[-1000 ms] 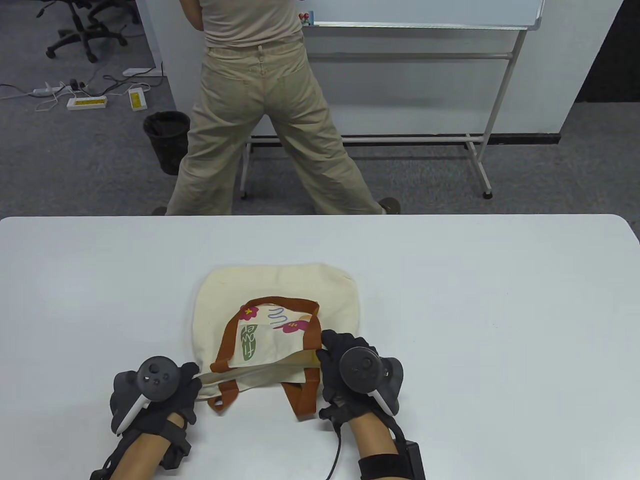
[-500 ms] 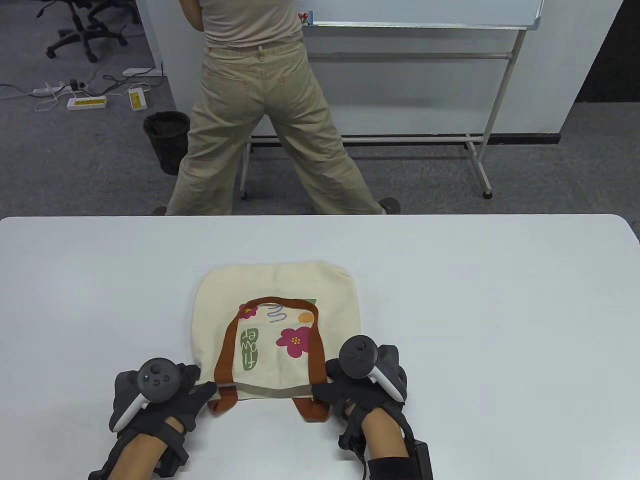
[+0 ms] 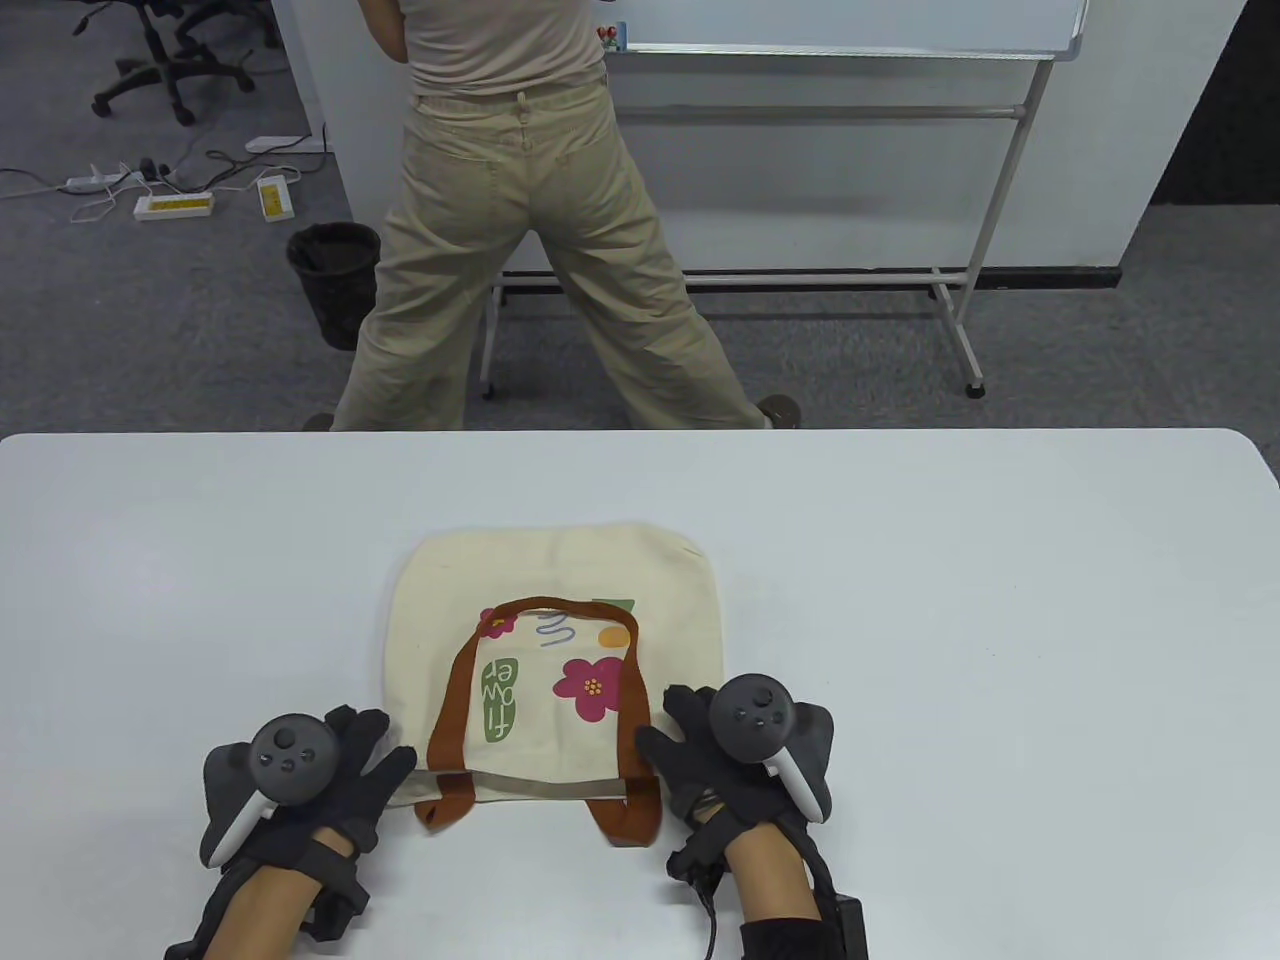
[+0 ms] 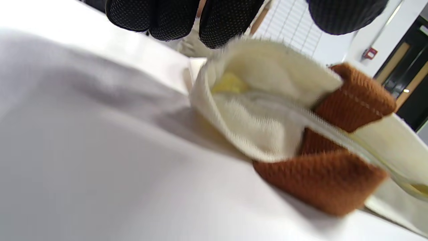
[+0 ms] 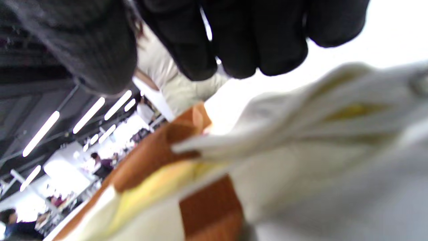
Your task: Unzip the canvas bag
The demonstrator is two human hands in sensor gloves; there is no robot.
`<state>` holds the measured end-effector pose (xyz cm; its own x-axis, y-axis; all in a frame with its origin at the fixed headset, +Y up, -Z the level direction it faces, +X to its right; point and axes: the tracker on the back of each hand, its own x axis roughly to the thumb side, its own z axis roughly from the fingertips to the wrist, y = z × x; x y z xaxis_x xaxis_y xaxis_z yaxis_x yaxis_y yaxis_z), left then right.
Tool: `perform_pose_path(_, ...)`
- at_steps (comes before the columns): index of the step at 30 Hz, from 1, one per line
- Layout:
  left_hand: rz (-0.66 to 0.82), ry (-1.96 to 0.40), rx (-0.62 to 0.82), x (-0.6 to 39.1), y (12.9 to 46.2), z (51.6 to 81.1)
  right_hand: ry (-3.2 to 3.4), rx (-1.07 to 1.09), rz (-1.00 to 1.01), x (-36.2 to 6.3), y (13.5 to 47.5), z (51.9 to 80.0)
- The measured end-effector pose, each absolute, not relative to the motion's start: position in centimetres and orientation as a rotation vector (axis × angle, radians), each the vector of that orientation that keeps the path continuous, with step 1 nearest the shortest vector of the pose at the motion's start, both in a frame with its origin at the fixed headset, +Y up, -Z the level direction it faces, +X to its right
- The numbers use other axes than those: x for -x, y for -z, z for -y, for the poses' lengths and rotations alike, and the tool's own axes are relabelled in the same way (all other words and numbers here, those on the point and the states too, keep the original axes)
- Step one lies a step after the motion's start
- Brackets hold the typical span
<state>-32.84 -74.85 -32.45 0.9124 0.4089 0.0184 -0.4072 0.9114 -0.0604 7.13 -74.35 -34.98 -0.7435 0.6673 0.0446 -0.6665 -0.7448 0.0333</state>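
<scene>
The cream canvas bag with flower prints and brown handles lies flat on the white table, its mouth edge toward me. My left hand is beside the mouth's left corner with fingers spread and holds nothing. In the left wrist view its fingers hang just above the bag's corner, where the mouth gapes a little. My right hand lies at the mouth's right corner with fingers spread. In the right wrist view its fingers hover above the bag.
A person in beige trousers stands just beyond the table's far edge, facing a whiteboard on a stand. A black bin and cables lie on the floor behind.
A second ago my right hand held the bag's upper mouth edge lifted open. The bag has dropped flat, and both hands have let go and spread their fingers at the corners.
</scene>
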Motion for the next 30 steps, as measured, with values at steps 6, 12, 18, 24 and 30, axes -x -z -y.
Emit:
perform_pose_path(6,0.081,-0.359,-0.110,32.5,31.8,71.6,-2.467,-0.086,0.174,-6.6,34.2,72.3)
perform_pose_path(12,0.152,-0.304,-0.200,30.7,30.8,69.7,-2.529,-0.207,0.280,-4.9,33.4,70.8)
perform_pose_path(18,0.239,-0.273,-0.228,28.0,30.0,69.2,-2.585,-0.305,0.314,-3.4,32.7,69.9)
perform_pose_path(24,0.322,-0.242,-0.192,25.3,29.6,70.1,-2.630,-0.352,0.236,-2.7,32.7,70.3)
perform_pose_path(30,0.356,-0.224,-0.160,23.9,29.5,70.7,-2.647,-0.367,0.181,-2.7,32.9,70.8)
